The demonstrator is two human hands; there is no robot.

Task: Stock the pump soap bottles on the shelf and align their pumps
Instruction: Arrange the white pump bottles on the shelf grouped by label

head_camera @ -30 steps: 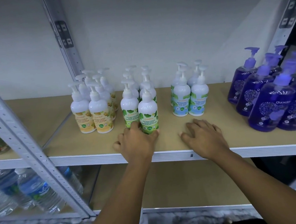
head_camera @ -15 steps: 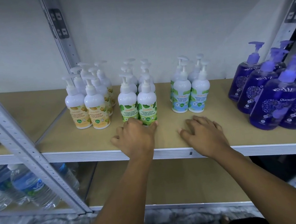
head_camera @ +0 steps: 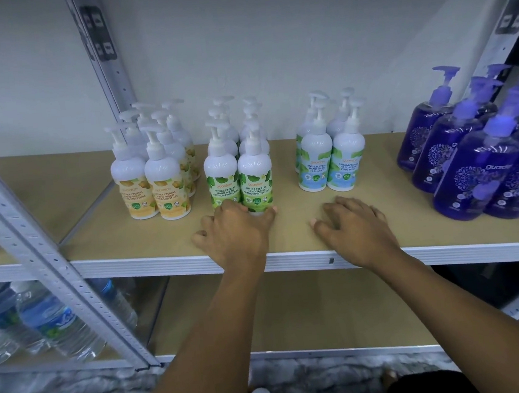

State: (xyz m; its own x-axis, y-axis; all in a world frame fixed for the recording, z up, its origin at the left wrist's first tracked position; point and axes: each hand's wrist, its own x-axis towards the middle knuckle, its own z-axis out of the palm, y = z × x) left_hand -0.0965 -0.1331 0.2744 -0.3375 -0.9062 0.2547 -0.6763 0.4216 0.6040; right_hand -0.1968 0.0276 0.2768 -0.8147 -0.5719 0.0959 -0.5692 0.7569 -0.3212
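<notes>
Nearby, clear bottles of purple soap point(head_camera: 474, 177)

I'm looking at a shop or stockroom here: slotted metal racking point(head_camera: 53, 273) with board shelves point(head_camera: 290, 199), hand wash lined up several deep by variety (yellow point(head_camera: 152, 181), green point(head_camera: 237, 179), blue point(head_camera: 331, 161), purple point(head_camera: 470, 157)), plus bottled water point(head_camera: 54, 320) stacked lower left.
</notes>
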